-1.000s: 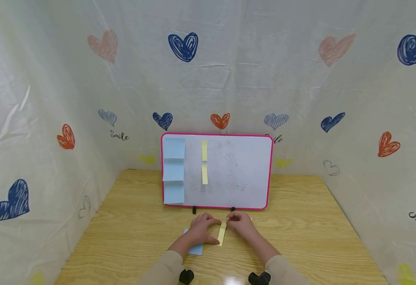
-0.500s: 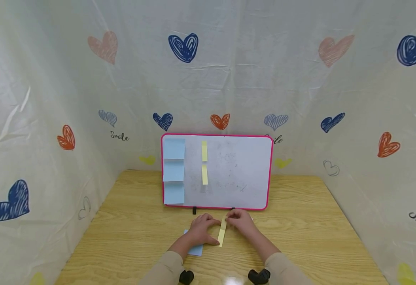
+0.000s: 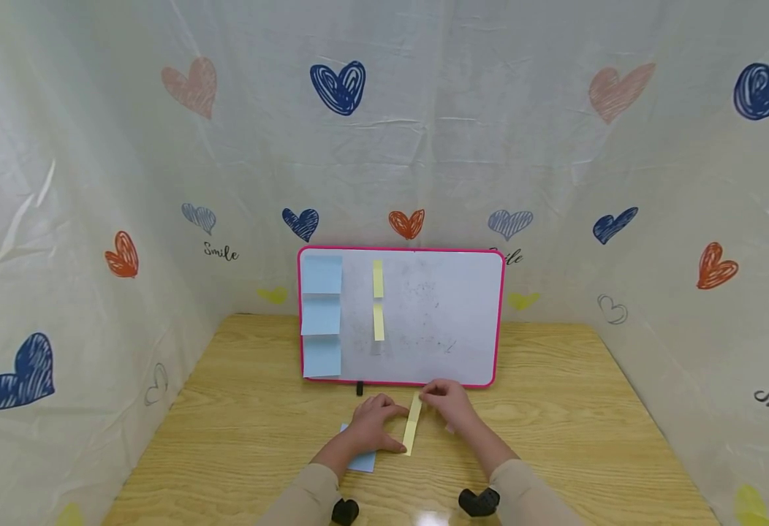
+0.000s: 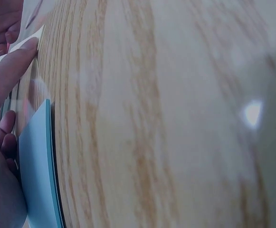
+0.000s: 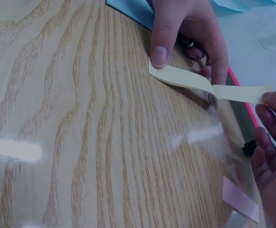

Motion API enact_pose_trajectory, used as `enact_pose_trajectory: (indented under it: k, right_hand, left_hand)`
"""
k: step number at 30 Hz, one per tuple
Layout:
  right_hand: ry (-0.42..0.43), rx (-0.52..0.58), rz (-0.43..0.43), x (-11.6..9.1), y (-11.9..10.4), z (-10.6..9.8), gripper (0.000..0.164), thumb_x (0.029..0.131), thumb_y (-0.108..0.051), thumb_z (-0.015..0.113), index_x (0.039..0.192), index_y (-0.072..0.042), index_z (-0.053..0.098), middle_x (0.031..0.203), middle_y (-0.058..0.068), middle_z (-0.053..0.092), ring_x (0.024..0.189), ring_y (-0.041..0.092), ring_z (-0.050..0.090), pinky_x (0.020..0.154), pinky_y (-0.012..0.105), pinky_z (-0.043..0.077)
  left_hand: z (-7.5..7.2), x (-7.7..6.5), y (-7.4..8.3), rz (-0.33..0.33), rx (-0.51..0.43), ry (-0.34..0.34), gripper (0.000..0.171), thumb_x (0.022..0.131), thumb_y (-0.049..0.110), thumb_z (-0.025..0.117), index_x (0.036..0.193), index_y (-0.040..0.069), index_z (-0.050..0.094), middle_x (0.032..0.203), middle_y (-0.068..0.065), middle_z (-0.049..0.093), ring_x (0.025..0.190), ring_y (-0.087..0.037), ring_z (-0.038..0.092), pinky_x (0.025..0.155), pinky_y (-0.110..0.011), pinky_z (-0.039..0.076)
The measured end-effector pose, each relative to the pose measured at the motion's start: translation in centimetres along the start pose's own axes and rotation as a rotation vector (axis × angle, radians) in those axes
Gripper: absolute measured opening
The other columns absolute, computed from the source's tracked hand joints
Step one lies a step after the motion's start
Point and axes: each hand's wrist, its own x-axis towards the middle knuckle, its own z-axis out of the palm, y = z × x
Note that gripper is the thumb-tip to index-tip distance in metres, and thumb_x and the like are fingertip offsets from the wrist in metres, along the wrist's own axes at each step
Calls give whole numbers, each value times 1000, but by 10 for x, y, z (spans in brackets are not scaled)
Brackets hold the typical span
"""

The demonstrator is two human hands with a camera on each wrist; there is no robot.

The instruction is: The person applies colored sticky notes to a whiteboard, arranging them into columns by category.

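Note:
A narrow pad of yellow sticky notes (image 5: 178,77) lies on the table in front of the whiteboard. My left hand (image 3: 373,427) holds it, thumb pressing one end and index finger at the other. Its thumb also shows in the left wrist view. My right hand (image 3: 449,405) pinches the end of the top yellow sticky note (image 5: 242,93) between thumb and index finger. That strip stretches away from the pad toward the board, and the pad bows upward in the right wrist view. Beneath my left wrist sits a blue sticky note pad (image 4: 35,161), partly covered.
A pink-framed whiteboard (image 3: 450,314) stands behind the hands on black feet (image 3: 360,389). Three blue notes (image 3: 322,314) line its left side, with two yellow strips (image 3: 378,321) nearer the middle. A small pink pad (image 5: 240,199) lies beside my right hand.
My right hand has moved forward and up toward the board, drawing the top yellow strip further from its pad. The left hand stays in place. The pink pad shows more below the right hand.

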Motion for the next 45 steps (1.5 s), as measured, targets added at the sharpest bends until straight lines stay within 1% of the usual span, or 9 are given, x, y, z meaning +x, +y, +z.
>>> enact_pose_trajectory:
  k: [4,10,12,17,19,24,33,41,45]
  right_hand:
    - [16,-4,-13,-3,-13,-3,6,86,0,69,85,6,70,76,11,64,67,20,54,56,26,42]
    - [72,21,17,9,3,-4,6,85,-5,73,86,2,72,75,4,64,66,15,53,57,23,42]
    - [83,24,8,8,-2,-4,8,85,-2,72,86,6,70,75,9,65,66,19,55,56,25,43]
    - [86,32,21,9,-4,-6,6,84,-2,72,86,4,71,75,6,65,72,26,60,58,30,48]
    - [90,30,34,13,1,-6,4,84,-5,73,85,-1,73,75,1,66,72,24,61,59,31,49]
    - [98,6,59,17,-3,-7,6,85,-8,74,88,-2,74,81,1,68,70,22,59,58,33,50]
    - [147,32,0,24,-20,-6,10,84,-8,76,91,-1,75,83,3,69,78,14,62,70,26,51]
    - [164,70,0,27,-36,-2,11,84,-9,76,92,-2,75,88,3,69,83,14,60,72,25,50]
    - [149,92,4,26,-44,0,13,85,-11,76,93,-1,75,90,2,70,84,13,60,74,25,49]
  left_hand:
    - [1,1,-1,-1,-5,3,61,70,48,85,124,29,65,107,10,44,101,-12,41,89,-41,36]
    - [1,0,-1,4,-3,14,62,70,47,85,126,29,64,107,10,45,100,-11,42,88,-41,37]
    - [0,0,-1,7,0,15,64,70,46,85,127,28,63,107,10,46,100,-11,42,88,-41,37]
    - [0,0,-1,12,-10,16,66,70,46,85,129,27,62,107,10,46,100,-11,42,88,-41,37]
    - [1,0,-1,12,-12,16,67,70,46,85,130,27,61,108,10,46,100,-11,42,88,-41,37]
    - [1,-1,-2,22,-7,19,65,71,46,85,129,26,63,108,9,46,100,-13,42,87,-41,37]
    - [-1,-2,-1,16,-6,18,62,71,46,85,125,25,65,109,8,47,101,-14,43,88,-42,38]
    - [-8,0,-1,11,-81,-11,67,73,41,85,132,21,58,108,6,56,103,-15,50,87,-40,40]
    - [-16,4,-1,24,-238,-25,62,77,27,84,131,12,58,106,-1,60,96,-18,55,83,-36,45]
